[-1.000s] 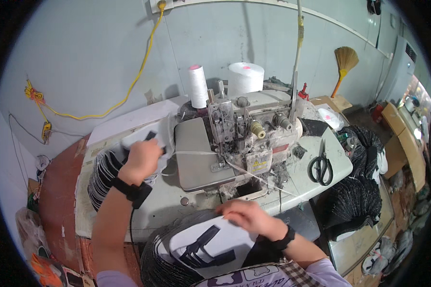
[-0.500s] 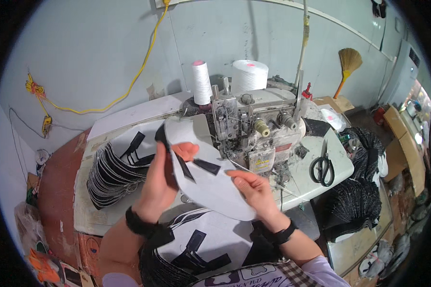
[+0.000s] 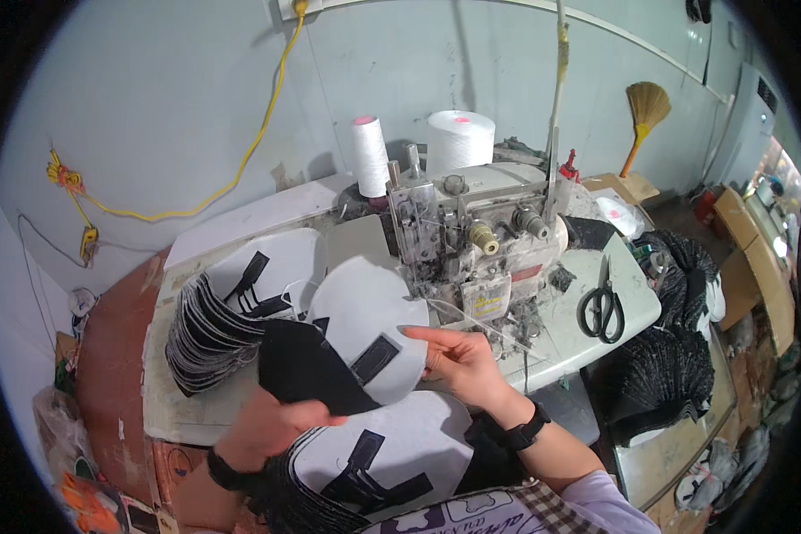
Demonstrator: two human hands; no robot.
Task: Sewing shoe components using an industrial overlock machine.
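Observation:
Both my hands hold a white rounded fabric piece (image 3: 362, 298) with dark patches in front of the sewing machine (image 3: 481, 236). Its left part is folded over, so the black reverse side shows. My left hand (image 3: 280, 427), slightly blurred, grips the black side at its lower corner. At the right edge, my right hand (image 3: 465, 363) pinches the piece between thumb and fingers. Below it, near my lap, lies a stack of similar pieces (image 3: 445, 427), white on top with dark patches. Another fanned stack (image 3: 209, 343) rests on the table to the left.
Black-handled scissors (image 3: 602, 311) lie on the table's right side. A thread cone (image 3: 370, 160) and a wide thread spool (image 3: 460, 142) stand behind the machine. Dark fabric bundles (image 3: 663, 378) sit at the right. A yellow cable (image 3: 262, 133) hangs on the wall; a broom (image 3: 647, 116) leans there.
My left hand has moved down toward me, from the piece's upper left side to its lower corner. The piece has turned and folded, showing black. My right hand keeps its pinch, slightly higher and left.

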